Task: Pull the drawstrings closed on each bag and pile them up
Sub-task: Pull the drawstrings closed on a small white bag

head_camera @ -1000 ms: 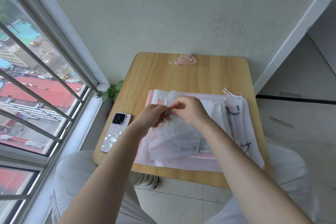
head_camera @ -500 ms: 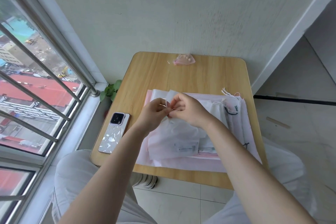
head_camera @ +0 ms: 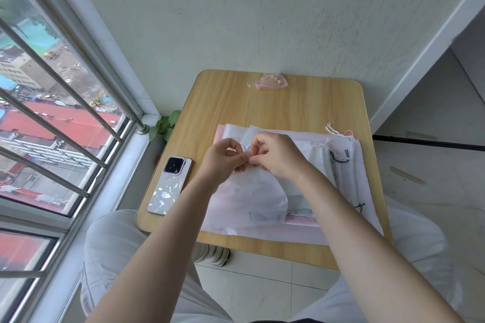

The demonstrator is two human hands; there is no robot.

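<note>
Both hands, left hand (head_camera: 223, 158) and right hand (head_camera: 275, 155), pinch a white bag's (head_camera: 252, 191) gathered mouth; pulling the strings steadily apart should cinch it evenly.

So I'm looking down at a small table (head_camera: 301, 102) pushed against the wall. A stack of bags (head_camera: 349, 186) covers its near half, spreading toward the right edge. My left hand (head_camera: 223, 158) and right hand (head_camera: 278, 155) meet over the stack's left part, pinching the top of the bag (head_camera: 256, 196) lying uppermost. A phone (head_camera: 169, 185) lies left of the stack near the table's left edge. At the far edge, by the wall, sits a small pouch (head_camera: 271, 82). A plant (head_camera: 164, 126) pokes up just past the table's left side.
</note>
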